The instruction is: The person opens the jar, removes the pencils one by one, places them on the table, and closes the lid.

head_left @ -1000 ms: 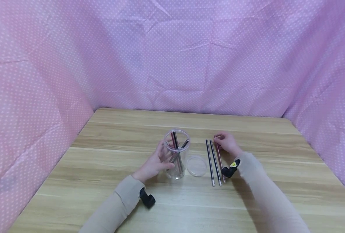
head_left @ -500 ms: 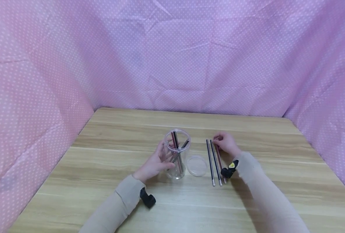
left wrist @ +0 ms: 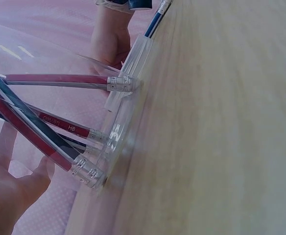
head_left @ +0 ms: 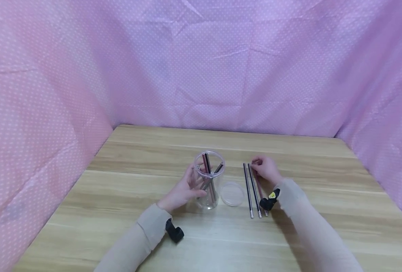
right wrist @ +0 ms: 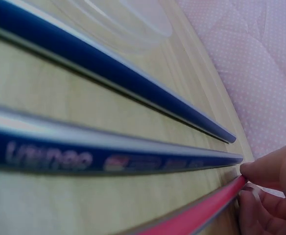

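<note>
In the head view my left hand (head_left: 180,193) holds a tall clear plastic jar (head_left: 221,181) around its side. Several pencils (head_left: 207,164), red and dark ones, lean inside it with their eraser ends down on its floor, as the left wrist view shows. To the right, my right hand (head_left: 267,170) pinches the far end of a red pencil (right wrist: 197,213) between thumb and fingers; this pencil lies nearly along the table. Beside it lie two dark blue pencils, the nearer one (head_left: 254,190) and the outer one (head_left: 248,190), eraser ends toward me.
A round clear lid (head_left: 232,194) lies on the wooden table (head_left: 146,158) between the jar and the loose pencils. A pink dotted cloth (head_left: 214,75) hangs behind and at both sides of the table. Each wrist wears a small black camera (head_left: 174,231).
The whole scene has shifted slightly right in the head view. Both hands stay in nearly the same place, the left at the jar and the right at the red pencil's far end.
</note>
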`<state>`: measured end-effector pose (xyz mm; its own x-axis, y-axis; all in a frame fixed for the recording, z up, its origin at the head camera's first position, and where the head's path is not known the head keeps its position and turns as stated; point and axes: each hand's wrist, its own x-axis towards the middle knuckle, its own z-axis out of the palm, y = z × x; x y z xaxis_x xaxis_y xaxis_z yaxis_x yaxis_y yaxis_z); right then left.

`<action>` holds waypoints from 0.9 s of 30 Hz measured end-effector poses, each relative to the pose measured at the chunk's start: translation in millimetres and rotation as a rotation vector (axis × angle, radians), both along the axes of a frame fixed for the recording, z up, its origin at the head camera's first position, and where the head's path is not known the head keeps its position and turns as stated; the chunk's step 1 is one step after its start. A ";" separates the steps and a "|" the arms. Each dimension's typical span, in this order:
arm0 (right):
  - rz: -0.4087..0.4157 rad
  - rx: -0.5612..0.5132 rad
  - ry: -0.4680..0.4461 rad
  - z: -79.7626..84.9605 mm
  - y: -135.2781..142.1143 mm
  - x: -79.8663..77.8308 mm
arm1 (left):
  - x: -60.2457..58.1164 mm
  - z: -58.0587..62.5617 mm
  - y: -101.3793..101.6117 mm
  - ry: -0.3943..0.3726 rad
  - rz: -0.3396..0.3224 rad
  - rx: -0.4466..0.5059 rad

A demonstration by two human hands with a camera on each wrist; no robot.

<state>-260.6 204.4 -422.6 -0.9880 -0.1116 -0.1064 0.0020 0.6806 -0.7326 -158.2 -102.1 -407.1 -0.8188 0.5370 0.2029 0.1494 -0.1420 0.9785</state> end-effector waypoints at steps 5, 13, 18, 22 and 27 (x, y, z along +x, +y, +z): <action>-0.003 0.004 -0.017 4.5 1.4 1.4 | -1.3 0.3 1.7 -0.006 0.004 -0.011; 0.021 0.055 -0.003 9.8 1.6 -0.1 | -2.9 1.7 1.5 -0.018 0.024 -0.013; 0.005 0.024 -0.018 15.8 2.5 2.1 | -1.5 2.0 0.4 -0.038 0.024 -0.022; -0.011 -0.036 0.014 25.5 1.9 5.3 | -0.9 2.5 0.0 -0.025 0.018 -0.020; -0.005 -0.052 0.056 39.2 -5.7 10.2 | -0.1 2.0 -0.9 -0.022 0.006 0.001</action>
